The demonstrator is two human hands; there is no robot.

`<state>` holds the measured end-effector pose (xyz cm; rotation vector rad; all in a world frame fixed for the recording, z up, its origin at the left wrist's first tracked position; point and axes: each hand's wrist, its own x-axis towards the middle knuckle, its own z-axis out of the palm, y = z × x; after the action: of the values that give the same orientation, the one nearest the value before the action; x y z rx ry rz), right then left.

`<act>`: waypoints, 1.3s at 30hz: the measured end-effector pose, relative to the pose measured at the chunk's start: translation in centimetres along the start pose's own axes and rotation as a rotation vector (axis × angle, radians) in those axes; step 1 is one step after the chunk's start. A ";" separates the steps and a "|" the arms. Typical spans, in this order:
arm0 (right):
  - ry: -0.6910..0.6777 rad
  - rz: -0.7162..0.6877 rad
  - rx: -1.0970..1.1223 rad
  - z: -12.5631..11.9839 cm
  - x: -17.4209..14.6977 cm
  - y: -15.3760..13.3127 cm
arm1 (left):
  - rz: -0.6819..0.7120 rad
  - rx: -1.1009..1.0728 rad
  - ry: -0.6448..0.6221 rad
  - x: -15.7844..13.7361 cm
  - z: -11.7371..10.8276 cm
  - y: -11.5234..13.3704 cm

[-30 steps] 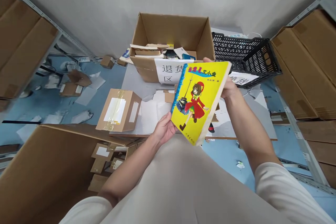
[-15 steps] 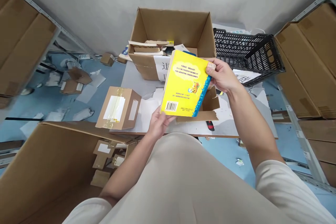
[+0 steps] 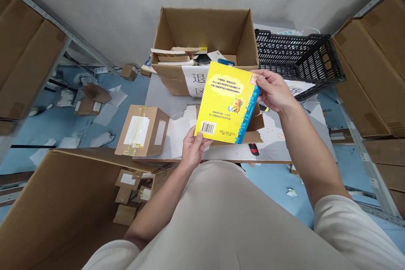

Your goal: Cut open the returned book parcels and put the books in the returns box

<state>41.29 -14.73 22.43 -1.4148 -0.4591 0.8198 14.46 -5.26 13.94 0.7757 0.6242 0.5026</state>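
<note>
A yellow paperback book [image 3: 223, 103] with a blue spine is held up over the table, its back cover with the barcode facing me. My left hand [image 3: 193, 147] pinches its lower left corner, thumb on the cover. At the upper right corner, beside a small pale sticker, my right hand [image 3: 274, 89] grips the book between thumb and fingers. Behind it stands a large open carton [image 3: 174, 81] with a white paper sign and several books inside. Partly hidden under the book is a small opened cardboard box [image 3: 255, 122].
A taped parcel [image 3: 142, 130] sits on the table's left. A black plastic crate [image 3: 297, 50] stands at the back right. Near the front edge lies a red and black cutter [image 3: 253, 149]. A big carton [image 3: 72, 194] holding several small boxes is at lower left. Shelves flank both sides.
The book has turned slightly, so more of its blue spine shows, and it has shifted a little to the right. Both hands keep their hold; the view has shifted slightly.
</note>
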 end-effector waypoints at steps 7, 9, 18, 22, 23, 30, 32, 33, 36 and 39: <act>-0.080 -0.141 0.006 2.0 -0.3 -2.2 | -0.373 -0.217 -0.213 0.7 2.5 0.4; -0.150 -0.121 -0.013 2.5 0.1 -2.7 | -0.549 -0.220 -0.286 0.9 3.7 0.5; -0.133 -0.001 -0.112 -0.5 1.7 -3.5 | -0.195 -0.191 -0.192 0.9 3.3 0.9; -0.163 0.038 -0.108 -2.0 2.8 -3.0 | 0.006 0.001 0.055 1.3 3.3 0.0; -0.175 0.057 -0.100 -2.5 3.0 -2.8 | 0.004 0.005 0.064 1.4 3.5 -0.2; -0.325 0.208 -0.129 -6.6 3.8 -2.6 | -0.007 -0.075 0.078 1.4 5.0 -2.0; -0.359 0.222 -0.147 -7.3 4.0 -2.3 | -0.018 -0.097 0.102 1.4 5.2 -2.5; -0.364 0.215 -0.144 -7.4 4.2 -2.1 | -0.020 -0.104 0.115 1.4 5.3 -2.6; -0.329 0.165 -0.094 -7.2 4.9 -1.3 | -0.006 -0.106 0.142 1.4 5.8 -2.9; -0.259 0.117 -0.032 -6.5 5.7 -0.9 | 0.037 -0.107 0.146 1.6 6.5 -2.8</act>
<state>49.87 -14.91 21.38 -1.3808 -0.5933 1.1021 20.49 -9.11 14.88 0.6538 0.7130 0.6255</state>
